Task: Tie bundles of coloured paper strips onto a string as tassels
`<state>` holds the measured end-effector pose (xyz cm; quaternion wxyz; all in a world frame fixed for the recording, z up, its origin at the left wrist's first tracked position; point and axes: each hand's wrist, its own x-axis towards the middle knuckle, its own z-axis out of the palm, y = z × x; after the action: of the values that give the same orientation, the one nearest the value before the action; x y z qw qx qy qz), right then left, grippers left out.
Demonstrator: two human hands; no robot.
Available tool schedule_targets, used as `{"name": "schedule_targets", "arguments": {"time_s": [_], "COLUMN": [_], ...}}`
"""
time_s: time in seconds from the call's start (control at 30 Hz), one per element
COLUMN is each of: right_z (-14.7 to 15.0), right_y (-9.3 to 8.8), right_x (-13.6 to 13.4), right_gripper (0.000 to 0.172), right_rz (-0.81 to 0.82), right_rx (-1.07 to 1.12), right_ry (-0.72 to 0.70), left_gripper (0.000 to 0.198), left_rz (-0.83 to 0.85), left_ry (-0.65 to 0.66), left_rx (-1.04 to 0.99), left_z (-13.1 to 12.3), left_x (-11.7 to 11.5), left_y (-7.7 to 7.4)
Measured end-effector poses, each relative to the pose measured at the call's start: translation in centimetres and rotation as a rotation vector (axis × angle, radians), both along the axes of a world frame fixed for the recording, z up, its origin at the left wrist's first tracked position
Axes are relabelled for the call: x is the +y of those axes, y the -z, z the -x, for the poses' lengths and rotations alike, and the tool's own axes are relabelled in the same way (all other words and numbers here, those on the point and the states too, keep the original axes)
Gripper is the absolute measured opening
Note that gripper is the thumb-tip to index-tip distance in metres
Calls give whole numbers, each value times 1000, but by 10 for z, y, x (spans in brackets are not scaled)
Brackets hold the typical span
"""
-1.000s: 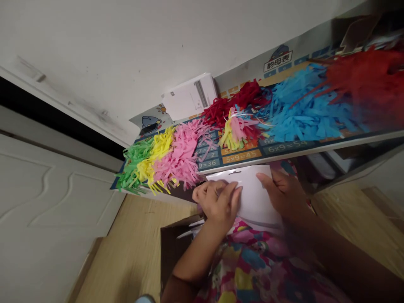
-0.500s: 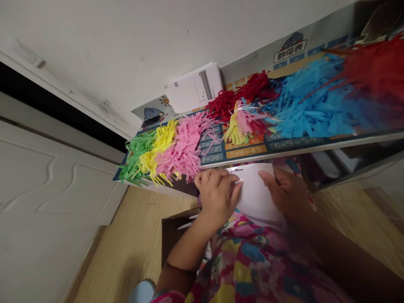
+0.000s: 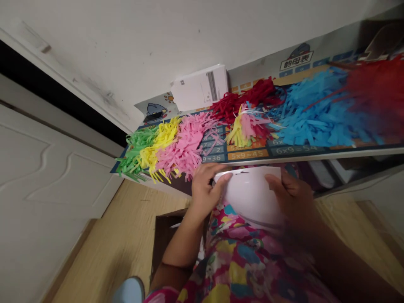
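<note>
A white card (image 3: pixel 252 193) with a small slot near its top edge is held between my two hands, over my lap and just below the table's front edge. My left hand (image 3: pixel 205 187) pinches its upper left corner between thumb and fingers. At the right edge my right hand (image 3: pixel 292 193) grips it, thumb on the near face and fingers behind. The card's surface bulges slightly toward me. Behind it on the table lies a small bundle of yellow, pink and red paper strips (image 3: pixel 248 128) tied with a white strand.
On the poster-covered table (image 3: pixel 246 155) lie green (image 3: pixel 139 147), yellow (image 3: pixel 160 145), pink (image 3: pixel 186 143), dark red (image 3: pixel 249 99), blue (image 3: pixel 322 113) and red strips (image 3: pixel 378 94). A stack of white cards (image 3: pixel 202 90) leans against the wall. A cardboard box (image 3: pixel 159 235) stands below on the floor.
My left hand has shifted left along the card to its corner, uncovering the slot. The card now faces me more fully. My right hand still holds the right edge.
</note>
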<state>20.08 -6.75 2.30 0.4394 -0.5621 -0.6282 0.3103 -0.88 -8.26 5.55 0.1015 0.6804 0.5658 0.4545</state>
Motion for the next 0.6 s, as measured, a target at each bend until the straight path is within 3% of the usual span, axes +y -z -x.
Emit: {"name": "schedule_targets", "arguments": {"time_s": [0.1,0.17,0.23,0.33,0.4,0.5,0.6], "right_z": [-5,-7,-9,-9,-9,-9,-13], "right_y": [8,14,19,23,24,25,30], "right_x": [1,1,2,3,2,2,8], "right_gripper": [43,44,44,42,40,37,35], "right_rz": [45,92,151,222,247,290,337], "right_rx": [69,165,272,387,445,574,640], "right_ry": [-22,-46,-65,-57,-2,107,131], "left_gripper": [27,28,26,21,15,25,37], "left_rz": [258,344,342,204,148,213,323], "left_ry": [105,127,154,179,109,-38,-24], "left_rx": [-214,-342,-399,-407,-483,-780,-1023], "left_z": [5,5,2,-4,-10,-20,-30], "left_x": [6,7,7,7,7,7,6], "left_y": [4,4,3,7,15,31,43]}}
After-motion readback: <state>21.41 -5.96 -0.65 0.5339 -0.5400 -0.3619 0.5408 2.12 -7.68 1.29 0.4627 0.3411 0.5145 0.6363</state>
